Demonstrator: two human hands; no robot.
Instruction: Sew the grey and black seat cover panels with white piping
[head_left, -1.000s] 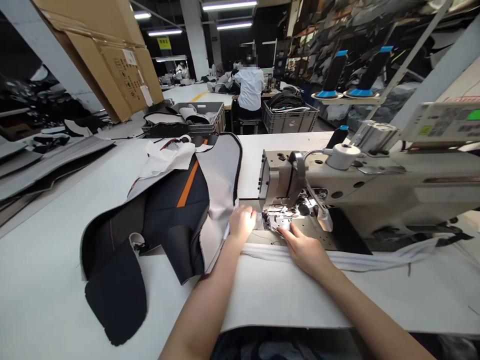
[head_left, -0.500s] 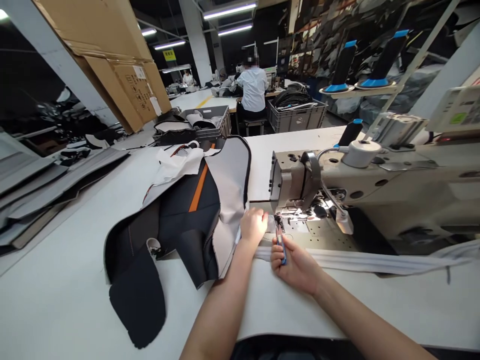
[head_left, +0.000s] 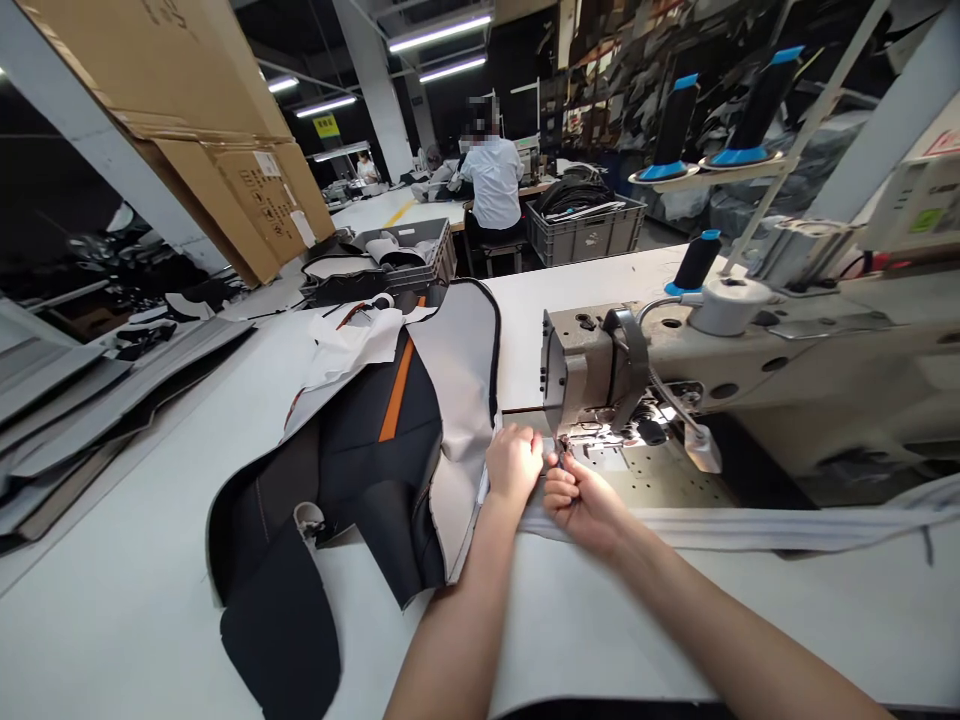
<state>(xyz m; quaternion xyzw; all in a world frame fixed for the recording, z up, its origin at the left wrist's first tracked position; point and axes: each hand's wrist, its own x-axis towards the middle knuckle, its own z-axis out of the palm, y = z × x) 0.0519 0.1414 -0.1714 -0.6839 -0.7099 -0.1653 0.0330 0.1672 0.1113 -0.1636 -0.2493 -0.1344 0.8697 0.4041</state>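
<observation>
I saw the right hand (head_left: 583,506) had moved up beside the sewing machine's (head_left: 592,375) needle, clamped on small snips (head_left: 561,456) (blades mostly hidden). The left hand (head_left: 514,464) rested unclenched on the black-and-grey panel (head_left: 457,450), which lay on the white table (head_left: 585,285), just beside the machine.

black-and-grey upholstery panel (head_left: 390,470) | orange stripe (head_left: 397,390) down its middle | grey edge (head_left: 457,400) bound in black | flat on white table (head_left: 570,310) | crumpled white sheet (head_left: 349,345) over far end | right edge just beside sewing machine (head_left: 592,370)

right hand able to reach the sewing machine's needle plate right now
Probably yes: the right hand sits at the front edge of the metal needle plate, and nothing lies between them.
</observation>
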